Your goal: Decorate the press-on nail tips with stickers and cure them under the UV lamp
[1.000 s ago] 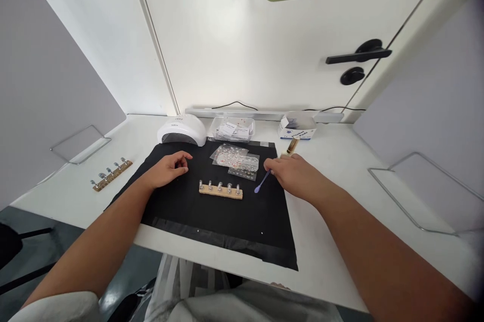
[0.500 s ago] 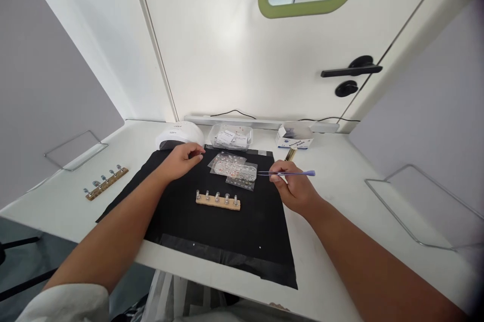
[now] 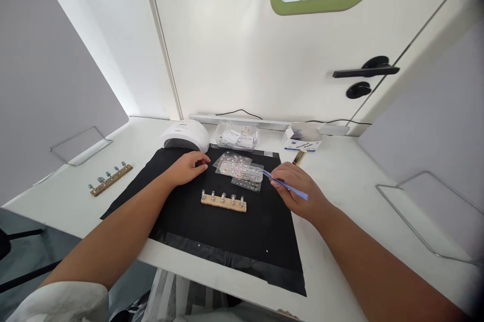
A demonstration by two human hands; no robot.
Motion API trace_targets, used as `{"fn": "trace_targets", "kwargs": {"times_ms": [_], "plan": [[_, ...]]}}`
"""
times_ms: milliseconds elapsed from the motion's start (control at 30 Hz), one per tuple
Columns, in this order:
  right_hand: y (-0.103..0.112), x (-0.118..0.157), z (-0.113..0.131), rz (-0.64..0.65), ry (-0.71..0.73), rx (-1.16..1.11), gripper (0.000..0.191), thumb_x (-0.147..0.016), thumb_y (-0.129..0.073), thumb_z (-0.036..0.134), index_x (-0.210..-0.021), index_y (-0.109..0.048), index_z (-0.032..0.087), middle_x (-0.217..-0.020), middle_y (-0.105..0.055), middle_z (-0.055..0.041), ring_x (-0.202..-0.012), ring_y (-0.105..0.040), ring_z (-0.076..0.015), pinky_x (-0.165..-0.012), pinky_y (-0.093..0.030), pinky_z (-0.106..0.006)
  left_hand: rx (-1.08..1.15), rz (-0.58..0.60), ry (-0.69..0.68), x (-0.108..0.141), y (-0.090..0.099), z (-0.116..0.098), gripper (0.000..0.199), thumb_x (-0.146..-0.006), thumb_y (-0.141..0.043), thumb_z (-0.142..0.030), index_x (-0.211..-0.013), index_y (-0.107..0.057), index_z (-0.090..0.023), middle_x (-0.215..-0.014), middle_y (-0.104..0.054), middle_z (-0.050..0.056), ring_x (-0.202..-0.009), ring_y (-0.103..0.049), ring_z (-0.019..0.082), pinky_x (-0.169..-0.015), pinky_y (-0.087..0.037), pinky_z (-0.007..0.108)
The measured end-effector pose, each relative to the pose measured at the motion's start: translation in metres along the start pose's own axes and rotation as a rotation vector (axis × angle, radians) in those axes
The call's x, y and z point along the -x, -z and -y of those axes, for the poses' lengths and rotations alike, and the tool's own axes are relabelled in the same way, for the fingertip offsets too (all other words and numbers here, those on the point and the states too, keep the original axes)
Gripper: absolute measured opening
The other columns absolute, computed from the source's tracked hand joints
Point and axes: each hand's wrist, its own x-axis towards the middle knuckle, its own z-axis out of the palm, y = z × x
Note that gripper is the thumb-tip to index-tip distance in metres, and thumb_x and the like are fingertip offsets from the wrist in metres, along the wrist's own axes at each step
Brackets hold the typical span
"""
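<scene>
My right hand [image 3: 297,187] is closed around purple-blue tweezers [image 3: 289,188]. Their tips reach the right end of a clear case of small decorations [image 3: 230,169], which lies on clear sticker sheets [image 3: 247,185] dotted with tiny shapes. To the left of these, my left hand [image 3: 189,167] rests over the black mat [image 3: 181,221] with its fingers loosely bent and a gap by the thumb; nothing shows in it. In front of the sheets stands a wooden strip [image 3: 224,204] with several clear nail tips upright on small stands.
At the back are a white nail lamp [image 3: 186,133], a clear tub of packets [image 3: 237,137] and an alcohol pads box [image 3: 302,141]. A gold-coloured item [image 3: 299,157] lies behind my right hand. Another nail-tip strip [image 3: 111,180] sits at left. Wire frames [image 3: 416,221] flank the table.
The tweezers have swung from nearly level to slanting, their back end now lower and toward me. My left fingers have curled in slightly. The whole view has shifted a little.
</scene>
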Motion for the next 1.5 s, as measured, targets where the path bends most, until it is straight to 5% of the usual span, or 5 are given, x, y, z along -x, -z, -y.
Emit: {"fn": "trace_targets", "kwargs": {"times_ms": [367,833,1033,1300,1500], "plan": [[-0.002,-0.002,0.004,0.086,-0.018,0.003,0.010,-0.091,-0.050,0.014,-0.093,-0.053,0.023,-0.085,-0.063,-0.0069,-0.082,-0.056,-0.0217,-0.074,-0.047,-0.038,0.059,0.028,0.110,-0.013,-0.025,-0.005,0.044,-0.082,-0.059,-0.031,-0.125,-0.064,-0.021,-0.113,-0.067,0.007,-0.089,-0.058,0.019,-0.084,-0.048,0.034],[-0.006,-0.002,0.003,0.050,-0.037,-0.012,0.010,-0.090,-0.052,0.013,-0.092,-0.053,0.022,-0.083,-0.062,-0.0059,-0.082,-0.055,-0.0211,-0.074,-0.048,-0.037,0.032,-0.020,0.239,-0.023,-0.040,-0.018,0.044,-0.081,-0.063,-0.044,-0.120,-0.063,-0.022,-0.095,-0.070,0.002,-0.080,-0.060,0.018,-0.078,-0.045,0.031],[-0.010,-0.002,0.003,0.035,-0.060,-0.012,0.007,-0.091,-0.051,0.016,-0.093,-0.054,0.022,-0.084,-0.063,-0.0067,-0.082,-0.056,-0.0218,-0.073,-0.048,-0.039,0.005,-0.085,0.299,-0.028,-0.049,-0.016,0.033,-0.077,-0.069,-0.042,-0.100,-0.068,-0.019,-0.081,-0.069,0.003,-0.079,-0.062,0.021,-0.075,-0.043,0.033],[-0.011,0.000,0.000,0.026,-0.069,-0.048,0.010,-0.090,-0.052,0.014,-0.095,-0.055,0.022,-0.084,-0.062,-0.0060,-0.082,-0.055,-0.0209,-0.073,-0.048,-0.038,0.184,-0.125,0.345,-0.025,-0.036,-0.006,0.041,-0.074,-0.066,-0.031,-0.111,-0.064,-0.014,-0.073,-0.066,0.000,-0.065,-0.060,0.017,-0.064,-0.044,0.028],[-0.010,0.000,-0.001,0.033,-0.085,-0.063,0.010,-0.091,-0.052,0.014,-0.094,-0.055,0.022,-0.084,-0.061,-0.0058,-0.081,-0.054,-0.0208,-0.072,-0.048,-0.038,0.258,-0.127,0.360,-0.018,-0.021,-0.005,0.015,-0.072,-0.062,-0.030,-0.072,-0.066,-0.015,-0.065,-0.065,0.000,-0.062,-0.057,0.016,-0.063,-0.041,0.028]]}}
